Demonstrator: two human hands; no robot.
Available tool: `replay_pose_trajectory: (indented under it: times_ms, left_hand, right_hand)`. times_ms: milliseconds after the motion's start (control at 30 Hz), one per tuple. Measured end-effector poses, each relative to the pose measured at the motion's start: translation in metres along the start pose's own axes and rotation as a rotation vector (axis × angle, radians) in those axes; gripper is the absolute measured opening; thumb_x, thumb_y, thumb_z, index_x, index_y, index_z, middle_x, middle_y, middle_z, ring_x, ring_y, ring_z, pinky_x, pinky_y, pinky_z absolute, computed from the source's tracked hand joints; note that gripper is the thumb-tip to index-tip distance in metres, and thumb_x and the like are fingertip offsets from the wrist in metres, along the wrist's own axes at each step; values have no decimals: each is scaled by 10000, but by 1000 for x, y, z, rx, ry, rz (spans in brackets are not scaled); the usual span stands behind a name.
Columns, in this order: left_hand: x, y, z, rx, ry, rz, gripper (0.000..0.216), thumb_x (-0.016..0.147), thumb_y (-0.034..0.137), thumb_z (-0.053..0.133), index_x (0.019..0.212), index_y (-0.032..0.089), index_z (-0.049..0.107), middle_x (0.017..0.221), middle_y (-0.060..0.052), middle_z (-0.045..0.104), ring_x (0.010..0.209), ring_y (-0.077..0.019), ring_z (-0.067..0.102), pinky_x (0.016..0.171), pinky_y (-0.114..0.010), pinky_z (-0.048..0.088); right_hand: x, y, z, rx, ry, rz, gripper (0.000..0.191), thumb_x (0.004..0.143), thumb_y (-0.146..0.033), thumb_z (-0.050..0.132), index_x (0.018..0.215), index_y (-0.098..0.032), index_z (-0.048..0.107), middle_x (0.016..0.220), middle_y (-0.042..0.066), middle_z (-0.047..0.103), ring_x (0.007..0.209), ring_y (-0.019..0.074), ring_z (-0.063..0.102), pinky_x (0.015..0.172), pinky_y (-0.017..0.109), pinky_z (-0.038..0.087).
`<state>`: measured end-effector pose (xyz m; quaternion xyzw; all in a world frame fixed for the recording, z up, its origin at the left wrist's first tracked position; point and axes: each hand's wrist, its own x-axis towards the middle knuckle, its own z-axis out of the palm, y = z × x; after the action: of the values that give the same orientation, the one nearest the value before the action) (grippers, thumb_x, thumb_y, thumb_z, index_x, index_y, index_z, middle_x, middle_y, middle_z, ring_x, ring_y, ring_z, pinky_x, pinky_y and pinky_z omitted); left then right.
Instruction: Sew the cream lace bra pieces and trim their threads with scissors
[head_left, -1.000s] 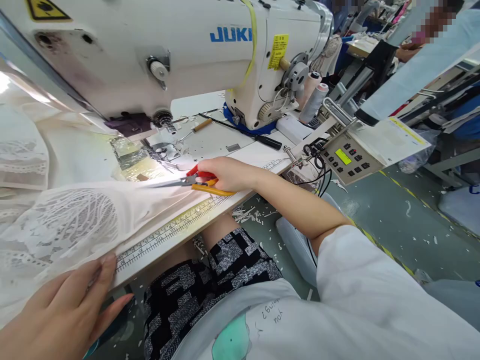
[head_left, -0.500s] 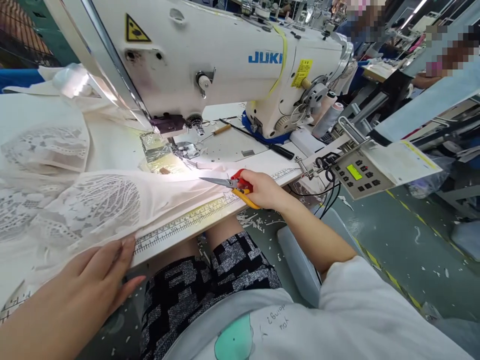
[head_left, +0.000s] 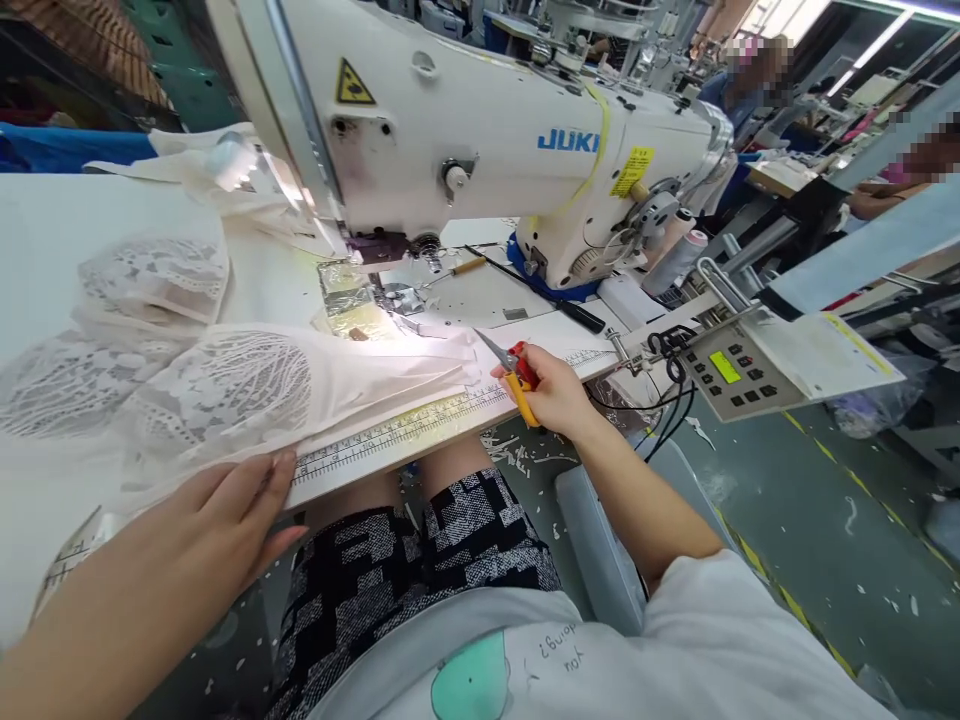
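Observation:
My right hand [head_left: 551,388] is closed around red and orange-handled scissors [head_left: 517,378]. Their blades point up and left, beside the right end of the garment's band. A pale lace bra [head_left: 255,380] with white patterned cups lies spread over the sewing table, its narrow band reaching right in front of the machine. At the table's front edge, my left hand [head_left: 232,500] rests on the lower edge of the garment with fingers stretched out and thumb apart. A printed ruler strip [head_left: 405,432] runs along the table edge between my hands.
A white sewing machine [head_left: 480,130] stands behind the garment. A black-handled tool [head_left: 577,315] and a wooden-handled awl [head_left: 469,266] lie near its base. At right are a control panel [head_left: 727,370] and a grey bin [head_left: 600,530]. Other people sit farther back.
The scissors have moved off the band to its right end and now point more steeply upward. My left hand stays on the garment. The whole view has shifted slightly.

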<state>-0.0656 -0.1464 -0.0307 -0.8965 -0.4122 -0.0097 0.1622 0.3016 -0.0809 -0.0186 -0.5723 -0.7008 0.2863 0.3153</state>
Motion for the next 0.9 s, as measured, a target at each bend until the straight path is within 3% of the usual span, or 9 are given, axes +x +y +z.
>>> replay_pose_trajectory:
  times_ms: [100,200,300,400,600,767,900]
  left_hand:
    - [6,10,-19,144,-23,101,440,965,240,388,1204,-30,640,1003,-193,668,873,-301,593,786,-404,476]
    - [8,16,-28,104,-94,36,416,928,271,534,1223,-6,631,1053,-177,674,925,-294,605,826,-386,492]
    - [6,16,-28,39,-137,-20,443,900,317,609,1235,27,628,1112,-173,674,969,-291,614,852,-384,514]
    - [2,15,-26,-21,-141,-55,454,871,300,661,1246,47,619,1114,-168,671,990,-291,617,854,-395,530]
    - [-2,13,-26,-136,-156,-133,495,861,346,681,1299,131,596,1095,-138,656,992,-294,615,815,-420,528]
    - [-4,15,-24,-76,-149,-155,545,833,385,719,1306,144,596,1064,-120,659,986,-285,606,788,-387,487]
    - [-6,16,-19,-71,-76,-145,497,832,397,721,1249,144,630,1035,-108,665,959,-273,603,773,-377,458]
  right_hand:
    - [-10,-8,7,-104,-2,-154,111,794,-286,575,869,-207,550,792,46,676,693,188,617,614,287,463]
    - [-16,-25,25,-192,-109,-493,37,816,-183,548,835,-214,549,818,74,695,800,220,673,647,305,509]
    - [-19,-47,52,-258,-266,-835,108,833,-105,521,786,-199,544,818,100,699,851,237,684,702,337,546]
    - [-16,-68,79,-351,-365,-1028,148,899,-96,468,836,-163,585,905,137,711,878,235,674,813,381,555]
    - [-3,-88,111,-491,-383,-1138,166,945,-141,476,869,-126,623,954,152,705,911,241,659,914,384,525]
    - [0,-92,116,-515,-321,-1163,298,1002,-230,399,948,-85,654,973,152,712,894,243,654,888,375,528]
    - [0,-95,115,-570,-369,-1157,285,987,-191,403,932,-77,658,952,149,709,878,251,653,875,381,529]
